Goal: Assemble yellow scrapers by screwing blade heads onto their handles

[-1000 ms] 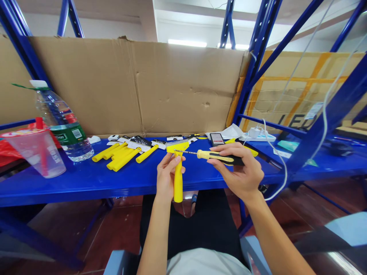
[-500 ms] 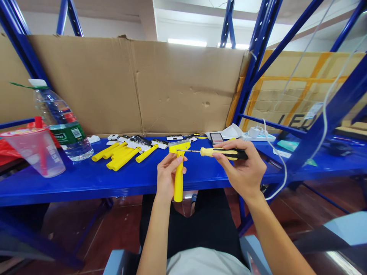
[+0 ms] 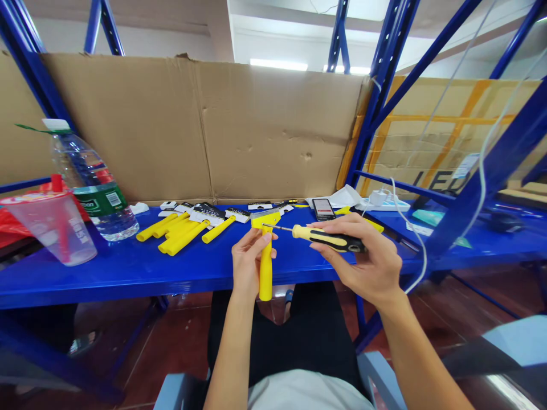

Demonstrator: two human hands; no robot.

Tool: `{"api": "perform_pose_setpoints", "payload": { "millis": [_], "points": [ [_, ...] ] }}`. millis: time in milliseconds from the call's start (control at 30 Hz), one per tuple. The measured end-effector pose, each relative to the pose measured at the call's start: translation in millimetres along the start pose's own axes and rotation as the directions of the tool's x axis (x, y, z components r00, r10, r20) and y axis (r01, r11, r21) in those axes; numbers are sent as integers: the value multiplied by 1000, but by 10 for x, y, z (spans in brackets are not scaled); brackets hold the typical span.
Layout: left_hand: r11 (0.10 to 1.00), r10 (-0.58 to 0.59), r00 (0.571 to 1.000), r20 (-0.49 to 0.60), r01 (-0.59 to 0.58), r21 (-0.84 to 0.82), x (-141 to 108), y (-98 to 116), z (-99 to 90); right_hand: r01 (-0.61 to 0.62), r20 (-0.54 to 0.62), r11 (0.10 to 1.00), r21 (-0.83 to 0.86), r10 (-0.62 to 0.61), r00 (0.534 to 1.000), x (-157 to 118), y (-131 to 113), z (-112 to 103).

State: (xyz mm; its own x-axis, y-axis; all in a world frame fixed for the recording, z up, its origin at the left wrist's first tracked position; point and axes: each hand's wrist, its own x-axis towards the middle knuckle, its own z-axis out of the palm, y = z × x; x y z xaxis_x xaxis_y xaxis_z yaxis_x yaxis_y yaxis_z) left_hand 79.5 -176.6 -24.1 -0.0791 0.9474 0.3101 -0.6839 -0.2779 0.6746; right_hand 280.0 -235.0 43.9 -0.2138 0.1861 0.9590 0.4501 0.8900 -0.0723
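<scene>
Your left hand (image 3: 250, 267) clenches the handle of a yellow scraper (image 3: 265, 273), fingers wrapped around it, the handle upright, its end below your fist, its wide yellow head and metal blade above; your right hand (image 3: 363, 262) grasps a screwdriver (image 3: 329, 240) with a yellow-and-black handle between thumb and fingers, its thin steel shaft reaching left; the tip sits at the scraper's head, though whether they touch cannot be told from this view; both tools are held in the air above the front edge of a blue steel shelf (image 3: 128, 279); beyond your left hand lie loose yellow handles (image 3: 179, 236), with black-and-white packaging cards (image 3: 207, 213) behind them; a smartphone (image 3: 323, 209) lies past your right hand, near a white power strip (image 3: 384, 205); at far left stand a large water bottle (image 3: 92, 193) and a clear plastic cup (image 3: 51, 228) holding a red straw; a sheet of brown cardboard (image 3: 273, 131) stands along the back of the shelf; a white cable (image 3: 421, 250) hangs to your right.
</scene>
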Motion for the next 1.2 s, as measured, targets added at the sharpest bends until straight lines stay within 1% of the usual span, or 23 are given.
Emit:
{"api": "perform_pose_setpoints", "payload": {
  "millis": [100, 167, 267, 300, 367, 433, 500, 567, 600, 633, 700, 767, 800, 833, 900, 967, 1000, 1067, 1133, 1200],
  "points": [
    [1000, 5, 1000, 7, -5, 12, -2, 3, 8, 10, -46, 996, -89, -14, 999, 0, 5, 9],
    [1000, 10, 1000, 1, -10, 18, -1, 4, 9, -31, -51, 994, -105, 26, 998, 1, -1, 12],
    [1000, 17, 1000, -20, -16, 18, -4, 7, 10, -108, 13, 994, -3, 108, 994, 4, -22, 11],
    [1000, 19, 999, -26, -19, 17, -7, 11, 13, -116, 41, 992, 39, 115, 993, 4, -28, 12],
    [1000, 22, 999, -31, -22, 20, -19, 22, 21, -83, 57, 993, 82, 79, 995, -2, -28, 21],
    [999, 18, 1000, -23, -17, 33, -34, 39, 31, -22, 7, 997, 78, 21, 1000, -17, -14, 45],
    [999, 10, 1000, -15, -10, 47, -47, 55, 36, 13, -70, 999, 30, -11, 997, -33, 6, 75],
    [999, 7, 1000, -16, -6, 54, -52, 68, 35, -19, -121, 999, -43, 14, 993, -41, 17, 100],
    [999, 7, 1000, -21, -6, 53, -51, 72, 33, -45, -125, 997, -61, 38, 991, -40, 18, 107],
    [999, 8, 1000, -29, -7, 48, -48, 75, 31, -71, -112, 996, -56, 64, 992, -35, 16, 108],
    [999, 14, 999, -47, -12, 33, -40, 77, 27, -110, -46, 994, -3, 109, 993, -21, 10, 98],
    [1000, 21, 998, -58, -20, 23, -32, 72, 27, -122, 19, 991, 62, 121, 993, -10, 12, 78],
    [1000, 23, 998, -58, -22, 22, -29, 67, 28, -118, 29, 990, 77, 116, 993, -10, 19, 68],
    [999, 23, 998, -52, -21, 25, -27, 61, 29, -112, 22, 991, 78, 111, 994, -13, 31, 61],
    [999, 21, 999, -38, -20, 31, -25, 46, 32, -89, -39, 995, 42, 90, 995, -27, 66, 51],
    [999, 21, 999, -33, -20, 28, -25, 34, 33, -90, -94, 995, -53, 85, 992, -40, 108, 44],
    [999, 23, 999, -35, -23, 24, -25, 30, 33, -104, -92, 990, -96, 95, 991, -42, 126, 40],
    [1000, 27, 999, -44, -26, 13, -25, 30, 34, -128, -34, 984, -126, 125, 992, -38, 156, 28],
    [1000, 29, 998, -56, -29, 3, -25, 37, 36, -150, 45, 986, -73, 154, 987, -29, 174, 14],
    [1000, 24, 998, -61, -25, -4, -25, 45, 38, -160, 72, 987, 11, 158, 985, -28, 183, 6]
  ]
}}
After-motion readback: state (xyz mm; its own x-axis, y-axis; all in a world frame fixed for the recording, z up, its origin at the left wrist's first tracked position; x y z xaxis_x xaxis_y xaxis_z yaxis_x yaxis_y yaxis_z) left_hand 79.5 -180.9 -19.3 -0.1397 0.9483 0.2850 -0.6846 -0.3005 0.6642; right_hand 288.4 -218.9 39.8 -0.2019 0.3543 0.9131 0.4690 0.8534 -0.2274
